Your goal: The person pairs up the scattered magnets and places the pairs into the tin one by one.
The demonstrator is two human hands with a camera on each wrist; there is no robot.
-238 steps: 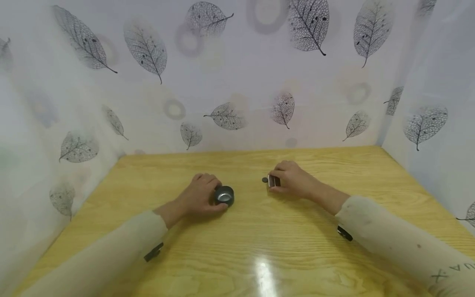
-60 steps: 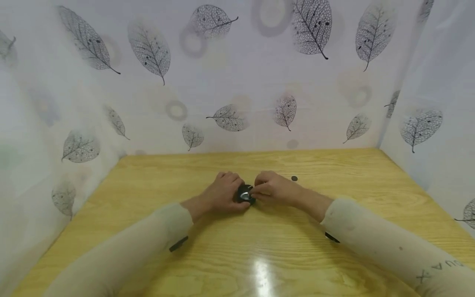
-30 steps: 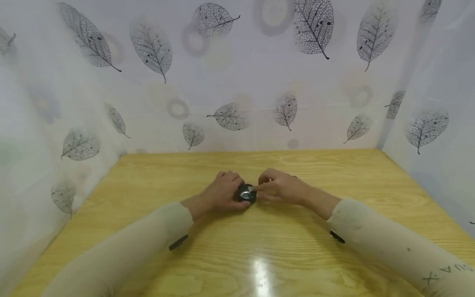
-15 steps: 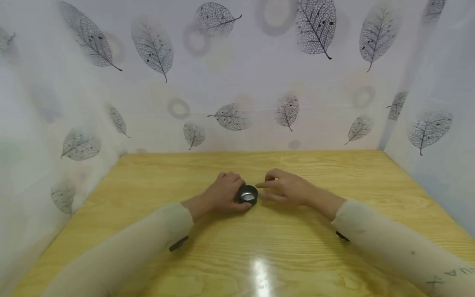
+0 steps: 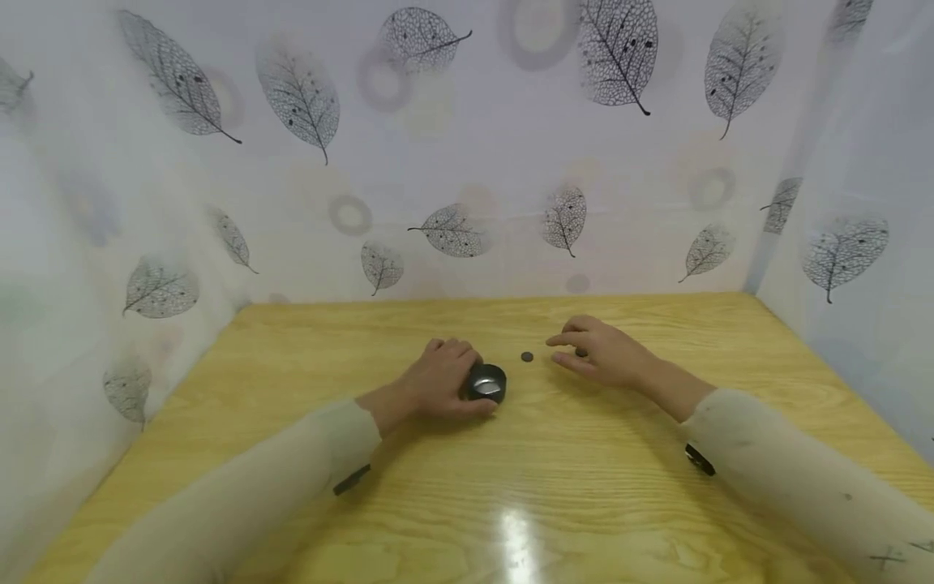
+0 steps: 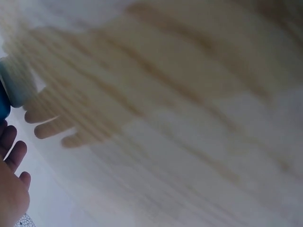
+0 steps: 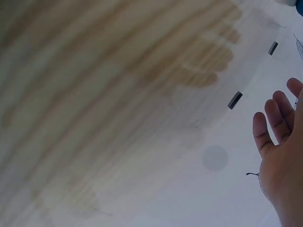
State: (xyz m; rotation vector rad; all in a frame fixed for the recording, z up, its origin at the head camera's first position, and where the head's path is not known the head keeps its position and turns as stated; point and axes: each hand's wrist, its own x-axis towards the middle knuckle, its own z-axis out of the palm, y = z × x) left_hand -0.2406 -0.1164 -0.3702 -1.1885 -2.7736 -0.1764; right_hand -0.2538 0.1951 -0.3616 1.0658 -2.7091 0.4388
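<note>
My left hand (image 5: pixel 441 381) curls its fingers and thumb around a small dark round cup (image 5: pixel 487 384) with a shiny silvery inside, standing on the table. In the left wrist view only a blue-looking edge of the cup (image 6: pixel 4 101) shows, beside my fingers. To the right, my right hand (image 5: pixel 609 353) hovers over the table with relaxed, parted fingers and holds nothing. A small dark disc (image 5: pixel 527 357) lies between the cup and my right fingertips. Another dark disc (image 5: pixel 581 352) is partly covered by my right hand. Both discs appear as short dark slabs (image 7: pixel 235 100) in the right wrist view.
The wood-grain table (image 5: pixel 452 503) runs back to a pale curtain (image 5: pixel 467 146) printed with leaves, which also closes off both sides. A small black device (image 5: pixel 352 479) sits under the left sleeve, and a matching device (image 5: pixel 700 459) under the right.
Earlier the left hand slid the cup right, and a silvery rectangular piece was in the right hand. The right hand worked at the cup's rim, then drew away right, uncovering a disc.
</note>
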